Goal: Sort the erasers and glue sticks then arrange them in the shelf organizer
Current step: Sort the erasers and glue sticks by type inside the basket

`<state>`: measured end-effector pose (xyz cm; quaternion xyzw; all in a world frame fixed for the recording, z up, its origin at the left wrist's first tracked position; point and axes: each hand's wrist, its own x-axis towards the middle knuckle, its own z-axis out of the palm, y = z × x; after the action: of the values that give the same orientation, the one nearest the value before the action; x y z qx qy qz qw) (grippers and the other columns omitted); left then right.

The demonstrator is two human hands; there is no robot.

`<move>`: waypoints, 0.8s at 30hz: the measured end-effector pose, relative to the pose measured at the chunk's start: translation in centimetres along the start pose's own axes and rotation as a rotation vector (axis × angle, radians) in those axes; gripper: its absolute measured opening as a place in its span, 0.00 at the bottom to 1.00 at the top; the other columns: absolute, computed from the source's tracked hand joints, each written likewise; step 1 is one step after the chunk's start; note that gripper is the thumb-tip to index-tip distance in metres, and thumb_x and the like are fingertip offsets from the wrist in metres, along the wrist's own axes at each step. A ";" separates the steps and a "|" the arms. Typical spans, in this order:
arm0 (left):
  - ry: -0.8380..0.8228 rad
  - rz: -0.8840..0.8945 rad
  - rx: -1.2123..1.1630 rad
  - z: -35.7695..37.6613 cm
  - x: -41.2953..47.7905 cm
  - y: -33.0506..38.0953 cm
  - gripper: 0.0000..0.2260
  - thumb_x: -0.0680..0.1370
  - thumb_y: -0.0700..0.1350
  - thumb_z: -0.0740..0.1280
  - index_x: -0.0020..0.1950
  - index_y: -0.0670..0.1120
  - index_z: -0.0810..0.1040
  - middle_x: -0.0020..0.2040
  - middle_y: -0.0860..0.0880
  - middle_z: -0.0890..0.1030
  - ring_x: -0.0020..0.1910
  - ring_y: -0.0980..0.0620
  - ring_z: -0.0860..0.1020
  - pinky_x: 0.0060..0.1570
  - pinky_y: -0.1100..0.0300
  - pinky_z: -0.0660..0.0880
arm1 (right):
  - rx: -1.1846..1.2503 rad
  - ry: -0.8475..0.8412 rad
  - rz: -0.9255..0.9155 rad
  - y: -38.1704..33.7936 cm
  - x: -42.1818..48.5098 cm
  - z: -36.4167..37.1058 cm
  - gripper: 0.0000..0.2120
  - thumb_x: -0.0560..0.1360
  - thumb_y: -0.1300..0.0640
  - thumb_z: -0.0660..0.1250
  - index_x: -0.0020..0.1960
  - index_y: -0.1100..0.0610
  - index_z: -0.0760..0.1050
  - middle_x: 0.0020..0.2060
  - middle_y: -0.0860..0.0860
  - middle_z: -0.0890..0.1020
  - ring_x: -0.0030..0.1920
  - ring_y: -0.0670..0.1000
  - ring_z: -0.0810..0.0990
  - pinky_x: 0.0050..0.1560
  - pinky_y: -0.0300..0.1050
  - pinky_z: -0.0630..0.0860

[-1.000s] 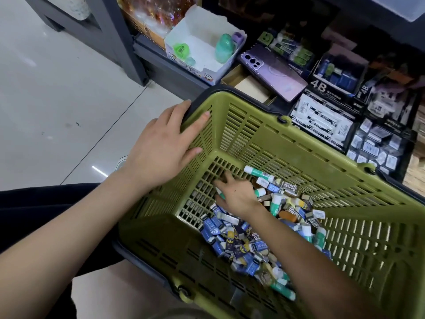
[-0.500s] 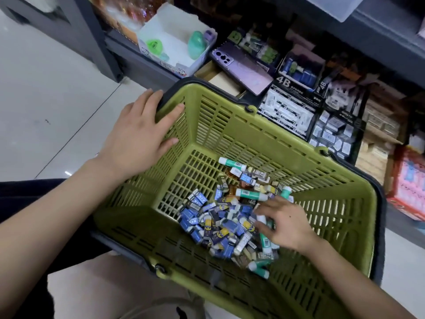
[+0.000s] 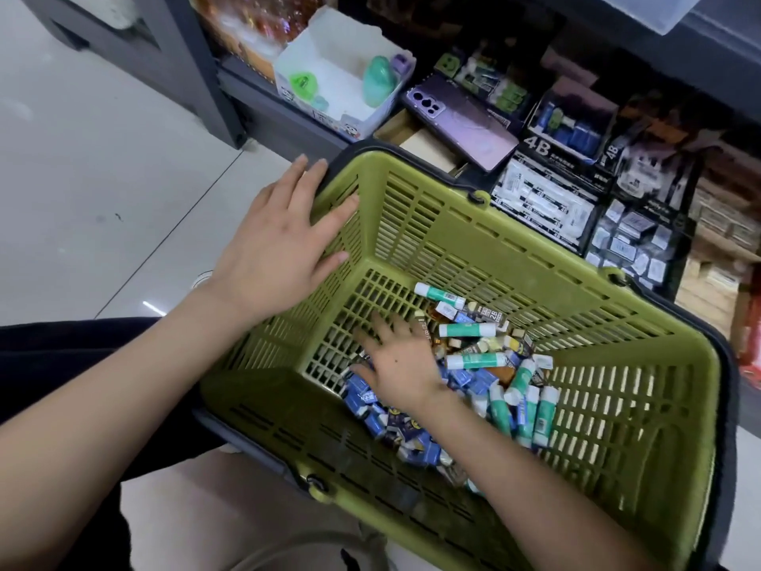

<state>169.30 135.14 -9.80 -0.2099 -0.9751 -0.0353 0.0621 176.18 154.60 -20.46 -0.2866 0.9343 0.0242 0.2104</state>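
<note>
A green plastic basket (image 3: 473, 236) holds a mixed pile of small blue-wrapped erasers (image 3: 412, 436) and green-and-white glue sticks (image 3: 531, 410). My left hand (image 3: 280, 245) lies flat on the basket's left rim, fingers straight. My right hand (image 3: 397, 366) is down inside the basket, fingers spread, resting on the left part of the pile; nothing is visibly held in it. Several glue sticks lie grouped at the right of the pile, others loose at its far side. The shelf organizer (image 3: 597, 195) with boxes of erasers sits just beyond the basket.
A purple phone (image 3: 461, 121) lies on the shelf behind the basket. A white cardboard box (image 3: 341, 92) with green items stands at the shelf's left. A dark shelf post (image 3: 189, 63) rises at the left. Pale floor tiles (image 3: 103, 179) spread to the left.
My right hand has moved from the right side of the pile back to its left part. More glue sticks now lie together at the right. The left hand stays on the rim.
</note>
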 end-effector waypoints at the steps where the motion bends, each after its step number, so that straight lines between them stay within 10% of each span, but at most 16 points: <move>1: 0.000 0.001 0.001 0.0 0.0 0.0 0.25 0.75 0.51 0.67 0.70 0.43 0.71 0.70 0.29 0.64 0.69 0.29 0.63 0.62 0.37 0.66 | 0.030 -0.038 -0.142 0.0 0.6 1.0 0.28 0.79 0.39 0.54 0.75 0.51 0.60 0.75 0.57 0.60 0.73 0.59 0.58 0.71 0.63 0.56; 5: -0.015 0.003 -0.002 0.0 -0.1 -0.1 0.25 0.76 0.52 0.66 0.71 0.43 0.70 0.70 0.30 0.63 0.69 0.30 0.62 0.62 0.38 0.67 | 0.105 -0.152 -0.326 0.9 1.1 4.5 0.27 0.80 0.40 0.52 0.76 0.50 0.58 0.77 0.52 0.51 0.77 0.56 0.46 0.74 0.60 0.40; 10: -0.014 0.003 -0.001 0.0 0.0 -0.2 0.25 0.76 0.52 0.66 0.71 0.43 0.70 0.71 0.30 0.63 0.69 0.30 0.62 0.61 0.38 0.67 | 0.059 -0.128 -0.426 2.6 -0.6 5.0 0.19 0.79 0.46 0.58 0.65 0.54 0.73 0.67 0.52 0.71 0.71 0.59 0.62 0.62 0.56 0.64; 18: -0.028 -0.019 -0.029 0.0 0.0 -0.5 0.25 0.75 0.51 0.68 0.69 0.42 0.70 0.70 0.31 0.64 0.68 0.30 0.64 0.58 0.37 0.70 | 0.147 -0.060 -0.249 3.5 -2.0 2.3 0.16 0.71 0.45 0.63 0.56 0.52 0.74 0.48 0.50 0.74 0.43 0.53 0.73 0.31 0.42 0.59; 24: 0.078 0.013 -0.045 -0.7 -0.2 0.1 0.20 0.75 0.47 0.68 0.65 0.41 0.75 0.65 0.31 0.70 0.67 0.30 0.66 0.60 0.36 0.68 | 0.383 -0.055 0.010 9.1 -9.9 0.8 0.05 0.68 0.54 0.67 0.44 0.53 0.74 0.40 0.43 0.73 0.40 0.48 0.73 0.39 0.43 0.70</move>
<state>169.59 135.11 -9.18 -0.2162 -0.9695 -0.0648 0.0956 178.89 167.56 -17.88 -0.2358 0.9172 -0.1453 0.2865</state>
